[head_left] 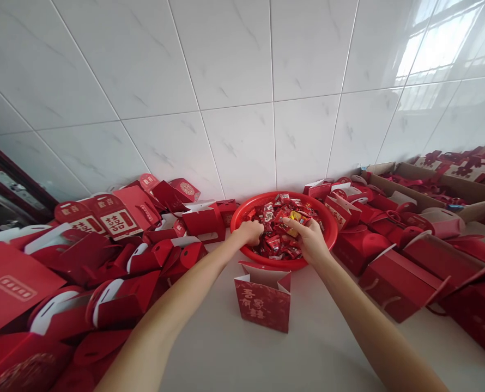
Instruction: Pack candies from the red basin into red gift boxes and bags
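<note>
A round red plastic basket point(332, 231) full of small wrapped candies point(273, 244) stands against the wall. My left hand point(252, 233) reaches in at the basket's left side with its fingers curled; whatever is in them is hidden. On the right side, my right hand point(310, 237) pinches a yellow-wrapped candy point(295, 222) between thumb and fingers, above the heap. In front of the basket, between my forearms, an upright red paper gift box point(262, 298) with gold characters has its top open. Its inside bottom is hidden.
Many red gift boxes point(144, 294) crowd the left side, some with white inner flaps. More red boxes point(406, 277) stand in rows on the right. Behind those, a cardboard carton point(442, 204) holds red items. White tiles point(242, 141) cover the wall behind the table point(291, 359).
</note>
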Demonstrator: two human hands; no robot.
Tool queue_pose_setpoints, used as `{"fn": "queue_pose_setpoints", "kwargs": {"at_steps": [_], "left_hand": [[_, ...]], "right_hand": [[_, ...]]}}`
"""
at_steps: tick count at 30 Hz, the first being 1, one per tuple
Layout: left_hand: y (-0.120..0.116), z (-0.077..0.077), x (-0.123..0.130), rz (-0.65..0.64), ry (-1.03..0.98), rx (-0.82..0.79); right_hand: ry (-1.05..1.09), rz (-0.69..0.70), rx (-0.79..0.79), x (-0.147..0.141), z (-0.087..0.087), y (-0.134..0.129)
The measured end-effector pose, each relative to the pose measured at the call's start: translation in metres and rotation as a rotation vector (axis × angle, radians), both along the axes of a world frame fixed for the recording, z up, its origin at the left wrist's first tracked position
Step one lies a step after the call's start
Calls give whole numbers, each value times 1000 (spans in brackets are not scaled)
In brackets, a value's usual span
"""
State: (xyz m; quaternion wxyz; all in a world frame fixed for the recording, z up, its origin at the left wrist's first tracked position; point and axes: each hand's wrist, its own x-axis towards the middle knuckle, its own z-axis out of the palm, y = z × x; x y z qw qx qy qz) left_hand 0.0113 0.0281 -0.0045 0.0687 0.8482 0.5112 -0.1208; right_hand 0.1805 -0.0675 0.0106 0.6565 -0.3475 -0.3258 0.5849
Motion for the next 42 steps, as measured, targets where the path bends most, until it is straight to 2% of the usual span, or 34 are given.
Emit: {"fn": "queue_pose_setpoints", "kwargs": {"at_steps": [5,14,20,25,32,35,38,42], "left_hand": [[4,9,-12,16,-149,-20],[11,10,-17,124,-571,154],[6,16,-21,108,-682,138],[-1,21,-18,92,-632,114],[-25,38,-16,132,-403,121],[-34,43,-15,102,-286,-51],[-35,41,-11,72,-210,-251],[-27,35,-6,28,-248,-346]], "right_hand": [[15,-8,-28,1,1,0],[11,-35,-48,1,0,2],[18,-46,-63,1,1,1],[11,-28,-40,1,1,1],[9,-34,-50,1,2,0],[20,-38,-65,0,2,1],[15,-50,-68,0,1,1],[11,-50,-55,0,0,0]]}}
